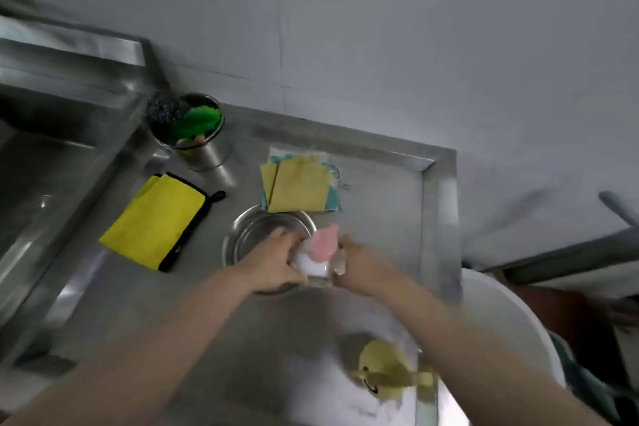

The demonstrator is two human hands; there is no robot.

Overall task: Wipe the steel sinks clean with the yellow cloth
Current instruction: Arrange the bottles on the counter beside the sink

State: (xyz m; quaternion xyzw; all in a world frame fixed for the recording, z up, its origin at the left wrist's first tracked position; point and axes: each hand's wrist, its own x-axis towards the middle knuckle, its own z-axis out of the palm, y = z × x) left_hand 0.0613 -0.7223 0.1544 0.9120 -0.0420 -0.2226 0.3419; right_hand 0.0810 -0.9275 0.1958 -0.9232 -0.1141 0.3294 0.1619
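Both hands busy: left hand [273,261] and right hand [359,261] grip a pink-and-white bottle [320,251] over the steel bowl [249,235]. Yellow cloth [155,221] lies untouched left of the bowl; better grab it flat.

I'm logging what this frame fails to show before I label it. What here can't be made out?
All in the head view:
- Pink-and-white object: motion-blurred, and left hand and right hand cover its sides; identity unclear.
- Steel bowl: near half hidden by the hands.
- Sink: cut off by the left edge.
- Steel cup: contents too jumbled to name.
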